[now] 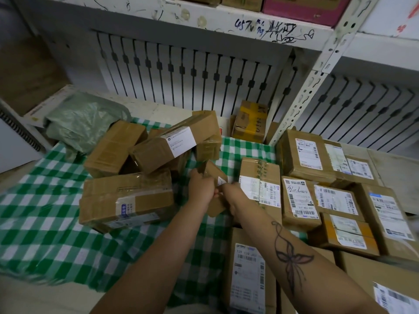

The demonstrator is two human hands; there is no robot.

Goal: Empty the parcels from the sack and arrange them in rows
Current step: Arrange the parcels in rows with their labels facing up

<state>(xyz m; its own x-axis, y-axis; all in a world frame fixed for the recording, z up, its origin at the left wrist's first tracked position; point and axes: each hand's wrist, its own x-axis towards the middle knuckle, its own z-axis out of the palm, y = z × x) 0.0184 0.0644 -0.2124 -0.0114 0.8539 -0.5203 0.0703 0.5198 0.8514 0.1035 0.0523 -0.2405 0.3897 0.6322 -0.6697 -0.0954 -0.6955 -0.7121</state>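
Observation:
Both my hands grip one small brown parcel (215,175) above the green checked cloth (45,234). My left hand (201,188) holds its left side and my right hand (231,196) its right side. Left of them lies a loose heap of cardboard parcels (158,146), with a large flat box (127,198) in front. The pale green sack (86,121) lies crumpled at the back left. On the right, labelled parcels (299,200) lie side by side in rows, labels up.
A white metal shelf post (317,71) rises at the back right, in front of a slatted radiator cover (181,71). A yellow-taped box (249,121) stands by the post. More labelled boxes (247,275) lie near my right forearm.

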